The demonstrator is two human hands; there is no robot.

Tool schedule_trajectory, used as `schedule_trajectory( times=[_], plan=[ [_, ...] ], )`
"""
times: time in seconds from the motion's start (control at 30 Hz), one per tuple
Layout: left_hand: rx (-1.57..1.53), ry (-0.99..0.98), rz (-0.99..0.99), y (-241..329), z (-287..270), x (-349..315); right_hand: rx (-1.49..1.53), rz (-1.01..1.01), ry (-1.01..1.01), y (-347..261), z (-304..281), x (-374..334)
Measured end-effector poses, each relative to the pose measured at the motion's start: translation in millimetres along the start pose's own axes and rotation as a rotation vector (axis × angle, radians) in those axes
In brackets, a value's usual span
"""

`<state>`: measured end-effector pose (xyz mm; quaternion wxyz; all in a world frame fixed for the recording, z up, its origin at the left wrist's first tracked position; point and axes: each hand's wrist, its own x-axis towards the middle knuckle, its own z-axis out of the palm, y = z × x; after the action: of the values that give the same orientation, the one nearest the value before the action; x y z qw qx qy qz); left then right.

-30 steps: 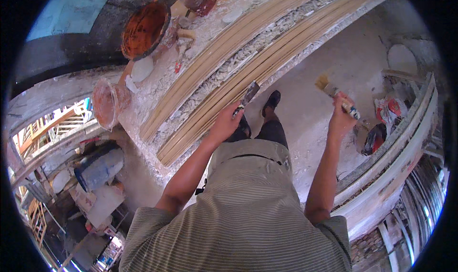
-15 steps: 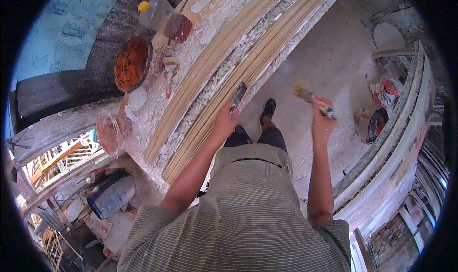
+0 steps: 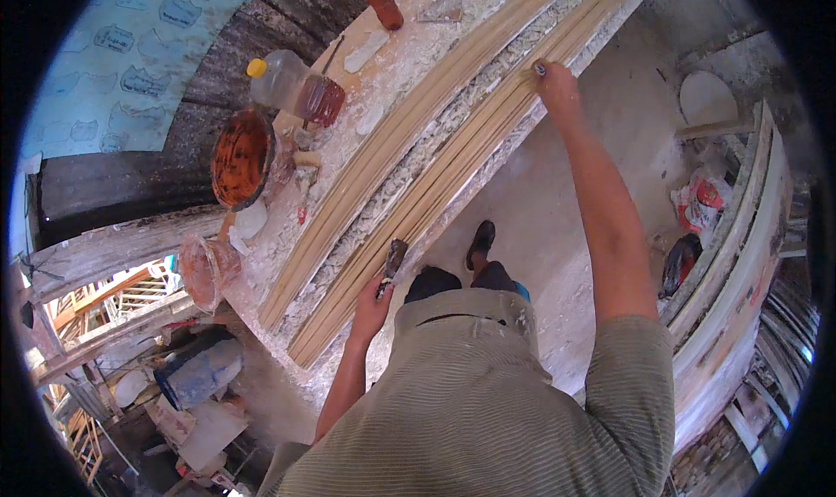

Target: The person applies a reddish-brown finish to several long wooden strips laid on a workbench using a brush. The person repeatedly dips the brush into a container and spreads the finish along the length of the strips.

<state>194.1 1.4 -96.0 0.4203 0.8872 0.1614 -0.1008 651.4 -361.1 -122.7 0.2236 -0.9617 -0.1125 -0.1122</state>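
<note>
My right hand (image 3: pixel 558 94) is closed round a paintbrush (image 3: pixel 541 68), its bristles down on the far part of the nearer long, grooved tan moulding (image 3: pixel 457 173). My fingers hide most of the brush. Beside the near end of that moulding, my left hand (image 3: pixel 372 311) grips a scraper (image 3: pixel 395 258) with a dark, flat blade and a pale, smeared handle. The blade lies over the moulding's near edge; whether it touches cannot be made out. A second grooved moulding (image 3: pixel 376 162) runs alongside, with rough white plaster between the two.
The mouldings lie on a plaster-covered table (image 3: pixel 277 275). Along its far left stand an orange-stained bucket (image 3: pixel 241 159), a clear tub (image 3: pixel 202 272), a yellow-capped jug (image 3: pixel 299 87) of red liquid and a red bottle (image 3: pixel 383 2). A curved white-edged form (image 3: pixel 736 279) stands at right.
My right hand has swung the paintbrush from above the floor onto the far part of the nearer moulding. My left hand has drawn the scraper back toward the near end.
</note>
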Motion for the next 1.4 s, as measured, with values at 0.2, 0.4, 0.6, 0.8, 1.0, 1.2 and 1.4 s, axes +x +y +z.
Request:
schedule_trajectory(
  times=[0.2, 0.4, 0.6, 0.8, 1.0, 1.2, 1.4],
  plan=[
    [-0.077, -0.014, -0.287, 28, 15, 1, 0.022, -0.277, -0.246, -101, 35, -103],
    [-0.14, 0.031, -0.169, 36, 38, 23, 0.677, 0.285, -0.634, -115, 23, -109],
    [0.007, -0.074, -0.136, 76, 58, 83, 0.008, 0.266, -0.128, 104, -11, 126],
    [-0.079, -0.285, -0.072, 151, 80, 162, -0.191, -0.344, -0.536, -42, 61, 16],
    [-0.185, -0.487, -0.154, 209, 109, 230, 0.796, 0.325, -0.785, -14, 20, 36],
    [-0.164, -0.213, -0.031, 223, 134, 268, -0.032, -0.046, -0.113, 240, -40, 255],
    [-0.178, -0.391, -0.139, 272, 155, 301, 0.151, -0.185, -0.566, 104, -14, 170]
  ],
)
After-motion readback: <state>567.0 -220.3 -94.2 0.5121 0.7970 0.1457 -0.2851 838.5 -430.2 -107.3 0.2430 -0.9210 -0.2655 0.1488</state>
